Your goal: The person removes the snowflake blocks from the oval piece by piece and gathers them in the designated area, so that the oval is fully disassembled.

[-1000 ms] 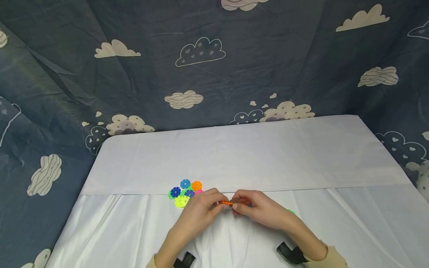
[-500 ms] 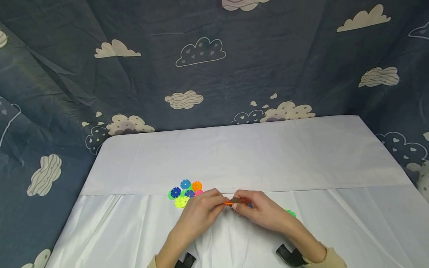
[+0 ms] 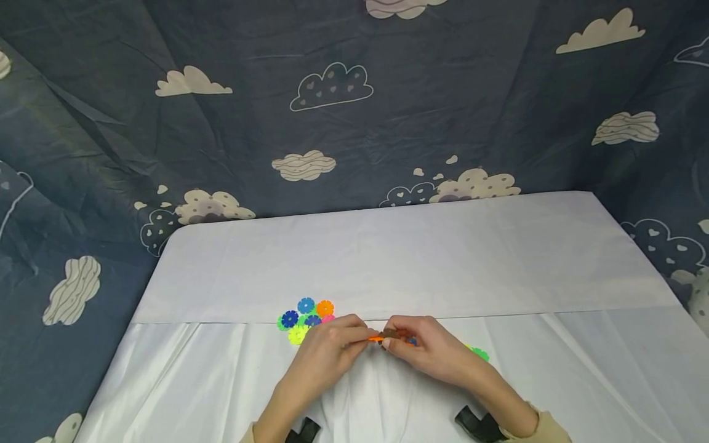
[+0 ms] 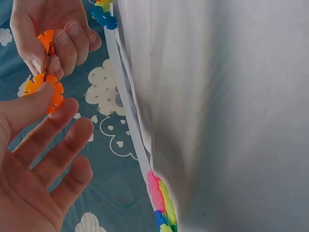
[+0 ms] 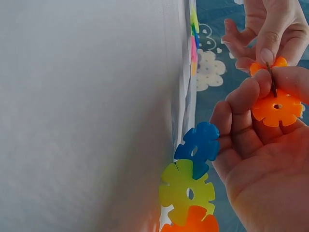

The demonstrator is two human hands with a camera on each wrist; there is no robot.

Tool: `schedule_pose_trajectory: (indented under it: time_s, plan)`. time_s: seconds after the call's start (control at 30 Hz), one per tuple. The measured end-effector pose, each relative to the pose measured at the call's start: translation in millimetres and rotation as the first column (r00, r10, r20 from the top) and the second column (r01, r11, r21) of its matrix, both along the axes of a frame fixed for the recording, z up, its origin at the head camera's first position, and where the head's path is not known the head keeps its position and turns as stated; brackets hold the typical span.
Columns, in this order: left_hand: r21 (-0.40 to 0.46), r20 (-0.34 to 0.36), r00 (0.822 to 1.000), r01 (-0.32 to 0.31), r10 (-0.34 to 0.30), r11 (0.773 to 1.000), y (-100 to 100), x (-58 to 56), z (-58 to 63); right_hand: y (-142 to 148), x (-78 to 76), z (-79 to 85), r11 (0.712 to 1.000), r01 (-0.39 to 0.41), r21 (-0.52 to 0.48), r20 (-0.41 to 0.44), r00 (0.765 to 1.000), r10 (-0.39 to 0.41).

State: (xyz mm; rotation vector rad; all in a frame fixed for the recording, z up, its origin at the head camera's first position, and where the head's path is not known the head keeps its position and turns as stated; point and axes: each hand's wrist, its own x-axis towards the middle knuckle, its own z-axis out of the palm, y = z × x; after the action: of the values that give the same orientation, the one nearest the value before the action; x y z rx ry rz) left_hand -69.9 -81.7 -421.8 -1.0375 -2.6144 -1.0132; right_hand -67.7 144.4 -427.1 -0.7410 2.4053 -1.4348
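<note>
My left hand (image 3: 334,343) pinches an orange flower-shaped disc (image 4: 55,92) between thumb and index finger, its other fingers spread. Facing it, my right hand (image 3: 429,346) pinches a brown disc (image 5: 272,79), seen edge-on, between thumb and fingers. The brown disc meets the left hand's orange disc at one side. On its other side, a second orange disc (image 5: 277,108) sits over the right palm. Beside the right hand, the right wrist view has a row of overlapping discs: blue (image 5: 199,147), yellow (image 5: 186,191) and orange (image 5: 195,222). How firmly the pieces interlock cannot be seen.
A loose cluster of coloured discs, among them a yellow one (image 3: 298,335) and a dark blue one (image 3: 290,319), lies left of the hands on the white-covered table (image 3: 421,258). A green disc (image 3: 480,354) shows beyond the right wrist. A cloud-patterned dark cloth (image 3: 343,135) hangs behind.
Both hands stay nearly in place, pinching the discs with small finger shifts. Slightly more of the green disc beyond the right wrist shows now.
</note>
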Motion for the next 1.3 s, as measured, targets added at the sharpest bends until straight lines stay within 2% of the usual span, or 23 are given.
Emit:
schedule_pose_trajectory:
  time_s: [0.33,0.8,1.03,1.17,1.3]
  plan:
    - [0.012,0.04,0.999,0.006,-0.006,1.0,-1.8,-0.9,0.8,-1.2,1.4,-0.1,1.0,0.02,0.021,0.03,0.999,-0.02]
    - [0.042,0.022,1.0,0.013,-0.014,0.999,-2.5,-1.5,-1.7,-2.9,3.3,-1.3,0.997,0.073,0.038,-0.062,0.996,-0.07]
    - [0.049,0.009,1.0,0.027,-0.027,0.998,-5.0,-1.9,-2.6,-2.3,2.4,-1.8,0.996,0.078,0.044,-0.056,0.996,-0.076]
    - [0.038,0.051,0.999,-0.016,0.014,0.999,-13.2,-2.7,3.6,1.1,1.6,2.6,0.996,0.082,0.034,-0.029,0.996,-0.081]
    - [-0.016,0.111,0.989,-0.098,0.099,0.995,-23.5,-7.2,9.2,1.4,1.2,7.3,0.998,0.069,0.014,0.009,0.998,-0.069]
